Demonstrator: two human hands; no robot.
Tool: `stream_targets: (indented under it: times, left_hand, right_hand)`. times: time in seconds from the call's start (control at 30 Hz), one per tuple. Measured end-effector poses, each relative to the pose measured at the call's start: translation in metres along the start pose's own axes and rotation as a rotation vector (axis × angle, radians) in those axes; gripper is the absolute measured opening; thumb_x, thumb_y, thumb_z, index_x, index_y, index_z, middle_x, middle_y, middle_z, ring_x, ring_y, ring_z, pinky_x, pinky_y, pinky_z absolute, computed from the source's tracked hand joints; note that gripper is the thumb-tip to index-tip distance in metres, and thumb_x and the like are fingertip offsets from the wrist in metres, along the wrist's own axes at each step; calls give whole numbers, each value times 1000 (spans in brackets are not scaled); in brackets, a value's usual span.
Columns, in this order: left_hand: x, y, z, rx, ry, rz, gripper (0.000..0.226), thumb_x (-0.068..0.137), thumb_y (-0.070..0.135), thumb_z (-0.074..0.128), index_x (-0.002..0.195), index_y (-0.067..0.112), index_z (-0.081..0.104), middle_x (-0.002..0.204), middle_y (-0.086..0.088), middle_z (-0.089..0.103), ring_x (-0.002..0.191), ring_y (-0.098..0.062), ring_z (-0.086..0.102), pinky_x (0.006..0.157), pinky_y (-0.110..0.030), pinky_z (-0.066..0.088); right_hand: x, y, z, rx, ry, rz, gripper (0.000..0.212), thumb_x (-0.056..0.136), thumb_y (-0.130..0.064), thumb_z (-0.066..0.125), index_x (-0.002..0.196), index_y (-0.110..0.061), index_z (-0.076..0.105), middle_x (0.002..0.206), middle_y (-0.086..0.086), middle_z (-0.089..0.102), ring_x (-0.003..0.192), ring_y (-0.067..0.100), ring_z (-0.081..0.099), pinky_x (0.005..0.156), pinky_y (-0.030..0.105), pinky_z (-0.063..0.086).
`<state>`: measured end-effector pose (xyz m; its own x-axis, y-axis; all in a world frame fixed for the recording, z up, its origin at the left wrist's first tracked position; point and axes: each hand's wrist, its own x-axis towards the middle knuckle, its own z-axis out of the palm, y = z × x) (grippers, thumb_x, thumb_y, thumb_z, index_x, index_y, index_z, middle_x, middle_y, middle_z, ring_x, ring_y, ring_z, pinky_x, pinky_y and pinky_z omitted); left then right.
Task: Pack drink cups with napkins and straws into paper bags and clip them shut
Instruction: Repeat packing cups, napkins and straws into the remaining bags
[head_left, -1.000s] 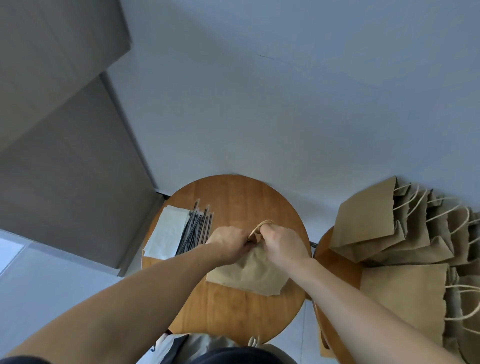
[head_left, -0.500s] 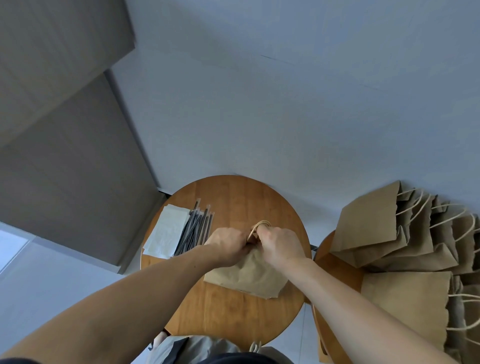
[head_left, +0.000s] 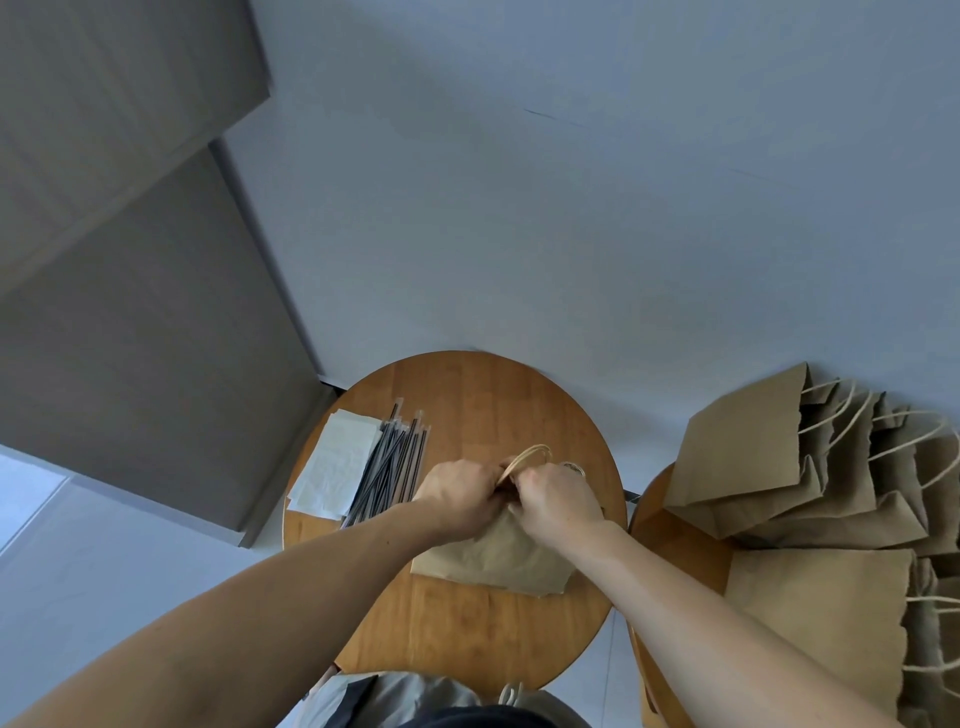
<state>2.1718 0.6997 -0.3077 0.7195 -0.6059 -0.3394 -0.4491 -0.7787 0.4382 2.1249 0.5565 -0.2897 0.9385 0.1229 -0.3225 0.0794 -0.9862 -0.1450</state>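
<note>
Both hands meet at the mouth of the paper bag. The left hand and the right hand have their fingers curled inward, knuckles nearly touching, and grip the bag's top edge just below its twine handles, which loop up between them. Held this way, the two sides of the opening are pressed together, so this looks like the closing step, with the mouth gathered ready for a clip. Whether either hand also holds a clip cannot be told, as the fingers hide it. No cup shows; if one is packed, it is inside the bag.

The bag sits near the middle of the round wooden table, its base towards the person. That puts the top within easy reach of both arms.

Further back on the left of the same table lie black straws in a loose bundle. They touch a stack of white napkins at the table's edge. Both are probably kept there so the left hand can take them without crossing the bag.

To the right, on a second table, flat empty bags overlap in a fan with their handles pointing away. Behind everything rises a pale wall.
</note>
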Motion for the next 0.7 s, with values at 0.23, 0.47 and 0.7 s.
stream_targets:
  times: [0.23,0.47,0.7]
  left_hand:
    - [4,-8,-14,-29,-76,34,26,93,39,54,71,26,55,61,11,48,64,-18,53,51,-29,36]
    - [-6,-42,-20,-200,-167,0,26,80,43,67,104,36,66,97,20,68,90,-4,65,80,-27,56]
    - [-20,-67,-3,-318,-163,-250,22,75,35,70,97,33,70,86,6,71,77,-17,69,68,-34,61]
  right_hand:
    - [-12,3,3,141,189,-64,25,94,-25,56,117,-15,57,109,4,67,91,29,66,75,44,53]
    - [-36,40,6,242,593,-242,16,85,-31,69,80,-17,64,77,-7,60,66,9,55,53,28,51]
    - [-49,77,50,370,103,116,50,87,-46,67,130,-21,59,124,-7,61,117,13,53,95,25,44]
